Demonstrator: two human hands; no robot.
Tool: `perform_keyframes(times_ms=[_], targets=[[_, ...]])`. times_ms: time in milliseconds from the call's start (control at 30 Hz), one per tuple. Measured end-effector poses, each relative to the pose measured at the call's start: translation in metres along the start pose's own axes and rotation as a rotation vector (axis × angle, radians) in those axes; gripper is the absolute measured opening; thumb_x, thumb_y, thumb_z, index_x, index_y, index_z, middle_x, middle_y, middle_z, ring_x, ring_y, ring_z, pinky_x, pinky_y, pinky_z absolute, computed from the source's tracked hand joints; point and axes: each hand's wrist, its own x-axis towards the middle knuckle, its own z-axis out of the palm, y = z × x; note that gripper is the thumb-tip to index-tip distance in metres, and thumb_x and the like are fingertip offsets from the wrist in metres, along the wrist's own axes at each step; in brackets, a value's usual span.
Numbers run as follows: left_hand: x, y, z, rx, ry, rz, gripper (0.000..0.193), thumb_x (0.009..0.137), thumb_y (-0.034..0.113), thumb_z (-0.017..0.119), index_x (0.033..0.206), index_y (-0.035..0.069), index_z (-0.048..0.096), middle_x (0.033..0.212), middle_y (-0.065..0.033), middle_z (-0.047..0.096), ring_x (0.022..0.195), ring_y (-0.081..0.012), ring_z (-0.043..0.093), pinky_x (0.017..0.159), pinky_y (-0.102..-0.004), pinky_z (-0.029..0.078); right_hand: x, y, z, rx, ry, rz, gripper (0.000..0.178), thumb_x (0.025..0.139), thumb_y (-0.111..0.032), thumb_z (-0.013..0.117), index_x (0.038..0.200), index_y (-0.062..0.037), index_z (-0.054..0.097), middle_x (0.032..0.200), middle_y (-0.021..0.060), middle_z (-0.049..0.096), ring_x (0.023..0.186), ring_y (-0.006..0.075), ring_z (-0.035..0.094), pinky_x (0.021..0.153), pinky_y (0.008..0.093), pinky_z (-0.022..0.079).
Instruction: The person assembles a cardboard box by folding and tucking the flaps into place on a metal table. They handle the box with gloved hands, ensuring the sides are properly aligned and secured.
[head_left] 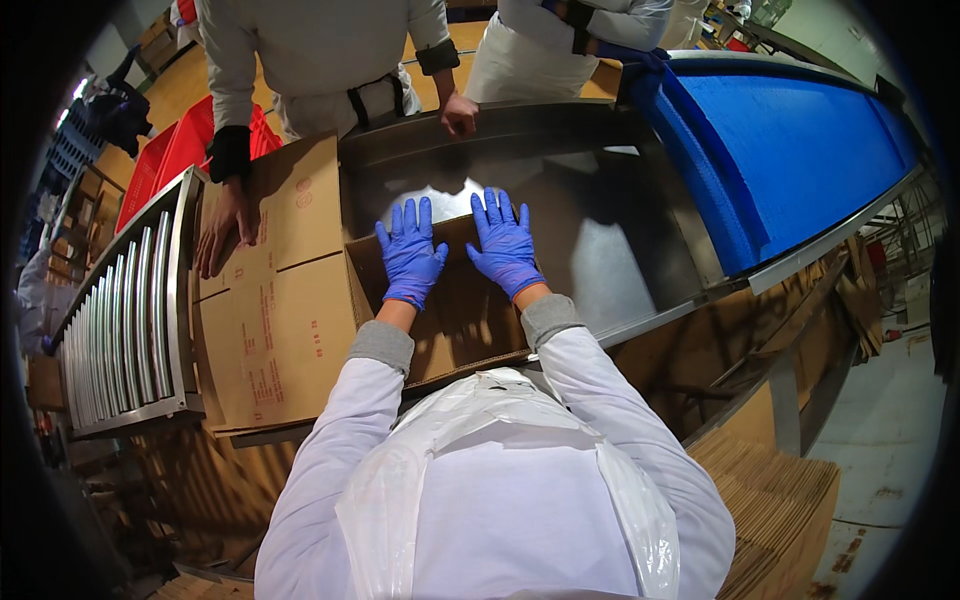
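Note:
Both hands wear blue gloves, with fingers stretched out and apart. My left hand (pixel 412 255) and my right hand (pixel 503 245) lie side by side over the far edge of an open cardboard box (pixel 450 340). Neither hand grips anything; whether the palms press on the cardboard is hidden beneath them. The box's inside is in shadow. Against its left side lies a flat brown cardboard surface (pixel 285 345) with red printing. A co-worker's bare hand (pixel 226 228) rests on that cardboard. The same person's other hand (pixel 459 115) is closed at the steel table's (pixel 640 240) far edge.
A roller conveyor (pixel 120 320) adjoins the cardboard on the left, with red crates (pixel 165 165) behind it. On the right, a blue conveyor belt (pixel 800 150) meets the steel table. A second co-worker (pixel 540 50) stands across. Stacked flat cardboard (pixel 775 510) is at lower right.

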Motion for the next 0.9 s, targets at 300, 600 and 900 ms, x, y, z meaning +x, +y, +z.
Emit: perform_keyframes(times_ms=[300, 600, 900], targets=[[0.005, 0.004, -0.009, -0.082, -0.01, -0.057, 0.07, 0.08, 0.036, 0.071, 0.143, 0.014, 0.05, 0.142, -0.0083, 0.053, 0.133, -0.0305, 0.046, 0.118, -0.06, 0.015, 0.004, -0.009, -0.004, -0.035, 0.043, 0.024, 0.073, 0.081, -0.036, 0.066, 0.146, -0.0153, 0.042, 0.144, 0.0087, 0.045, 0.142, 0.0324, 0.033, 0.116, 0.0624, 0.018], [0.004, 0.004, -0.013, -0.099, 0.037, -0.015, 0.067, 0.073, 0.035, 0.077, 0.133, 0.016, 0.055, 0.124, -0.0076, 0.059, 0.122, -0.0261, 0.051, 0.117, -0.0589, 0.017, 0.002, -0.003, 0.004, 0.054, 0.111, 0.001, 0.063, 0.081, -0.036, 0.065, 0.139, -0.0157, 0.05, 0.136, 0.0095, 0.051, 0.135, 0.033, 0.039, 0.114, 0.0571, 0.024], [0.001, 0.002, -0.014, -0.076, -0.013, 0.005, 0.068, 0.072, 0.035, 0.078, 0.133, 0.016, 0.055, 0.119, -0.0067, 0.059, 0.12, -0.027, 0.052, 0.117, -0.0586, 0.018, -0.002, -0.001, 0.005, 0.035, 0.101, -0.005, 0.063, 0.082, -0.036, 0.065, 0.14, -0.0166, 0.049, 0.138, 0.0096, 0.05, 0.136, 0.0332, 0.038, 0.115, 0.057, 0.022]])
